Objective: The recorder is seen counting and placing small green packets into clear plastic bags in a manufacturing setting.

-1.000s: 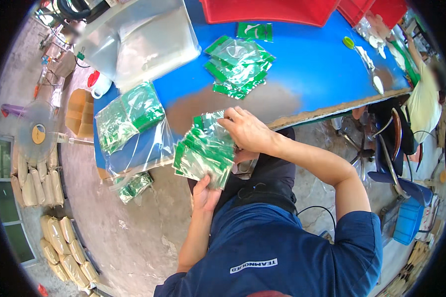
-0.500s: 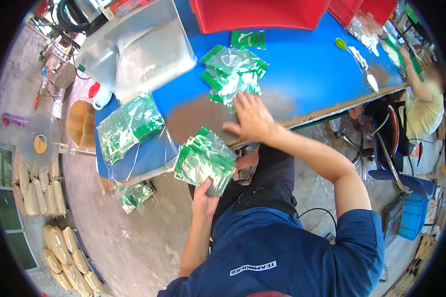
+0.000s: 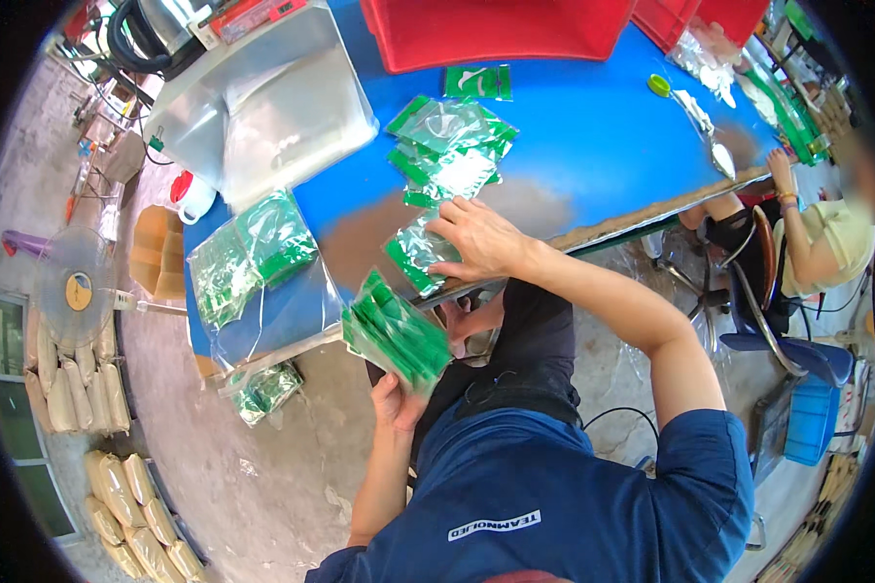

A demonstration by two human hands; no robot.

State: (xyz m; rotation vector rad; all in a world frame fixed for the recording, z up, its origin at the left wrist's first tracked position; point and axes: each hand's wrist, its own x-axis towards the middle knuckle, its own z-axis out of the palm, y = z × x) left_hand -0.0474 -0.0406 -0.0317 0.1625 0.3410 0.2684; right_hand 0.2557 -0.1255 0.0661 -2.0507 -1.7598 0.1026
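Observation:
My left hand point(image 3: 396, 403) grips a thick stack of green packets point(image 3: 395, 335) from below, held off the near edge of the blue table point(image 3: 593, 136). My right hand point(image 3: 481, 238) lies flat on the table with its fingers on a single green packet in clear film point(image 3: 416, 255) near the edge. Just beyond it sits a loose pile of the same green packets point(image 3: 447, 151). One more packet point(image 3: 478, 82) lies alone further back.
A clear bag filled with green packets point(image 3: 253, 255) rests at the table's left end, another point(image 3: 265, 389) lies on the floor below. A red crate point(image 3: 496, 29) and clear plastic sheets point(image 3: 262, 117) stand at the back. Another person point(image 3: 826, 233) sits at the right. A fan point(image 3: 73, 287) and sacks point(image 3: 68, 389) stand left.
My right hand left the stack, reached out over the table and now presses on a single packet near the edge. The stack in my left hand has tilted and dropped slightly.

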